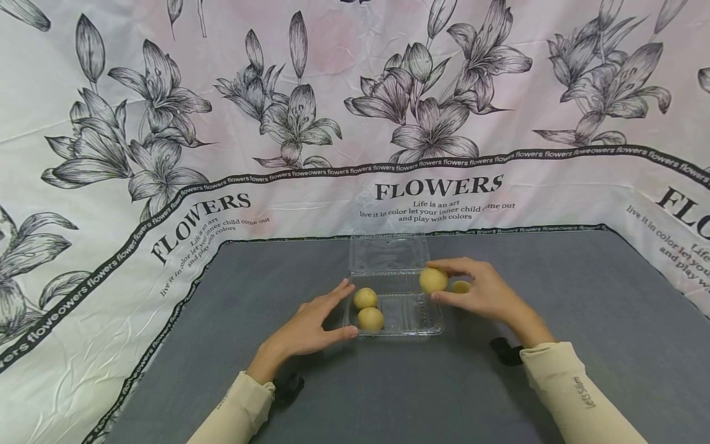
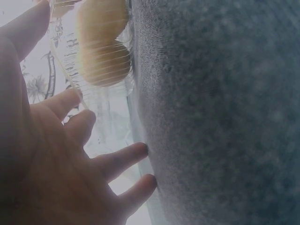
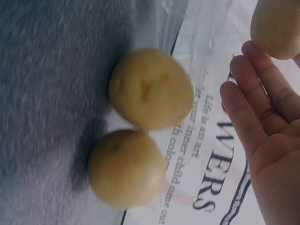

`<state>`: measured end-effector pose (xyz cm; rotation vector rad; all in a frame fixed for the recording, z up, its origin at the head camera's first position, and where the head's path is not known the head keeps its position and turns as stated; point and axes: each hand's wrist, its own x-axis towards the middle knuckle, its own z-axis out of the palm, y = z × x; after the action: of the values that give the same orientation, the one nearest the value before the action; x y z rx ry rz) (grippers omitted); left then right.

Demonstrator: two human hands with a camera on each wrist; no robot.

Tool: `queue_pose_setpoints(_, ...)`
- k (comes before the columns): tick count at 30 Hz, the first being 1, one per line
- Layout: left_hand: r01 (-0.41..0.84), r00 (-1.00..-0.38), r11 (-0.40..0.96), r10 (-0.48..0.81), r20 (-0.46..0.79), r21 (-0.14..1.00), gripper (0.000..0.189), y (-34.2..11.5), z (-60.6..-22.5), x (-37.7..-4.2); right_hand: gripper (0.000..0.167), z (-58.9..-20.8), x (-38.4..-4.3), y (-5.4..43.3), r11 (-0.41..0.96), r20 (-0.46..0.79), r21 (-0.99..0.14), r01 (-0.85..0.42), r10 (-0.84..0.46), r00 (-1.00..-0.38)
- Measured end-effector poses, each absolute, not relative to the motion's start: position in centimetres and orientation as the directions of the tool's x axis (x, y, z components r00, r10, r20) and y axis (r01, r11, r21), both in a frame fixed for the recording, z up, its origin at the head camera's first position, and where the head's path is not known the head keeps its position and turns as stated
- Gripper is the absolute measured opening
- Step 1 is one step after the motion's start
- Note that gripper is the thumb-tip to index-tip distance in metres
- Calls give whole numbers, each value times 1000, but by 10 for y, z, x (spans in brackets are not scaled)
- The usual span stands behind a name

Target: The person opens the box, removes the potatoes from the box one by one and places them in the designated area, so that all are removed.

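Note:
A clear plastic clamshell box [image 1: 396, 333] stands on the table, its lid [image 1: 388, 254] tipped back. At its left end, two round yellow potatoes [image 1: 370, 319] lie one behind the other. My left hand [image 1: 313, 324] is spread at the box's left side, fingers extended and close to the rim. Between thumb and fingers, my right hand [image 1: 481, 293] pinches another potato [image 1: 432, 280] above the box's right rear part. In the right wrist view, two more potatoes [image 3: 151, 89] rest on the table beside that hand; the head view shows part of one potato [image 1: 461, 287] behind it.
Grey cloth covers the table [image 1: 388, 394]. A white curtain [image 1: 310, 203] with printed flowers and lettering hangs along the back and sides. Dark wrist-camera pieces [image 1: 506, 351] sit under both forearms.

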<state>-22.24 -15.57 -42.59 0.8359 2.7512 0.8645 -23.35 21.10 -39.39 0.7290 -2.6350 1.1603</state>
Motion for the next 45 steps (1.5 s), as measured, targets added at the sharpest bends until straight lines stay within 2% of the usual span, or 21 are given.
queue_pose_setpoints(17, 466, -836, 682, 547, 29, 564, 86, -156, -427, -224, 54, -381, -229, 261, 673, 331, -633, -383, -212, -919)
queue_pose_setpoints(23, 470, -834, 682, 551, 28, 560, 86, -157, -427, -224, 55, -381, -228, 277, 701, 285, -636, -322, -174, -943)
queue_pose_setpoints(45, 465, -835, 682, 549, 25, 564, 87, -158, -428, -224, 58, -399, -229, 328, 737, 217, -631, -240, -129, -968)
